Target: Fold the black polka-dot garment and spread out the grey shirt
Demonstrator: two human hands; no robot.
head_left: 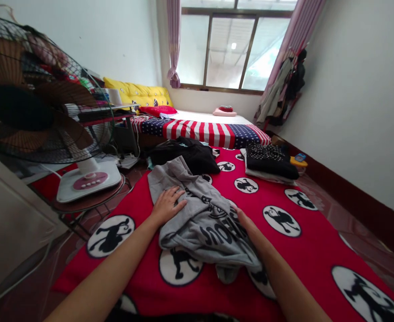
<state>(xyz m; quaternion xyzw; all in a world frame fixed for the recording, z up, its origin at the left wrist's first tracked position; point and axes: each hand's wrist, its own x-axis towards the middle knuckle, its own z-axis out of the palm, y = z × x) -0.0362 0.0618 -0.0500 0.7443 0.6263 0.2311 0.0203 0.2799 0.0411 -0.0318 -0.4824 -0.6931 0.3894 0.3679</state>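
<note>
A grey sweatshirt [197, 237] with black lettering lies rumpled and partly folded over itself on a red blanket [230, 281] patterned with black figures in white circles. My left hand [168, 205] rests flat on the sweatshirt's left part, fingers spread. At the garment's right edge, my right hand [245, 223] is turned on its side against the printed cloth; most of its fingers are hidden from view. Just beyond the sweatshirt is a loose heap of dark clothes [190, 154].
Folded clothes [270, 161] are stacked at the blanket's far right. A standing fan [90, 179] is on a round stool to the left. Behind are a bed with a striped, starred cover [197, 132], a window [230, 51] and clothes hanging [284, 85] by the right wall.
</note>
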